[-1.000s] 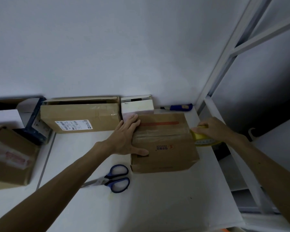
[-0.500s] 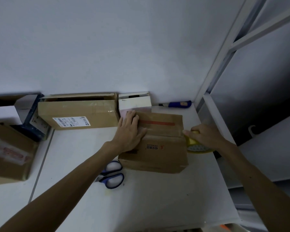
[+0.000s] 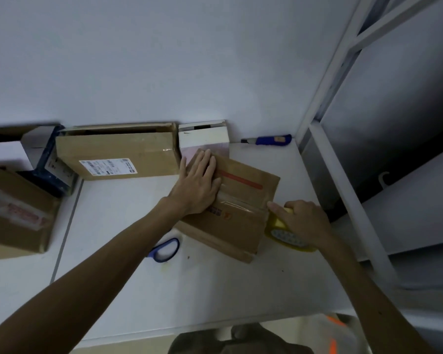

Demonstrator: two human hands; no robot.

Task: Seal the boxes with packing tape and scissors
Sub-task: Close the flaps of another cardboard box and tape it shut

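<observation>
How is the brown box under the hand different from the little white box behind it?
The brown box is bigger; the white box is smaller. The brown box lies at a slant; the white box sits square against the wall. The left hand presses flat on the brown box, which has shiny tape across it; the white box shows none. Both sit on the table.

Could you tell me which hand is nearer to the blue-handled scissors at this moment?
Left. The left hand lies flat on the box, just beyond the scissors; the right hand grips the tape roll on the far side of the box.
</observation>
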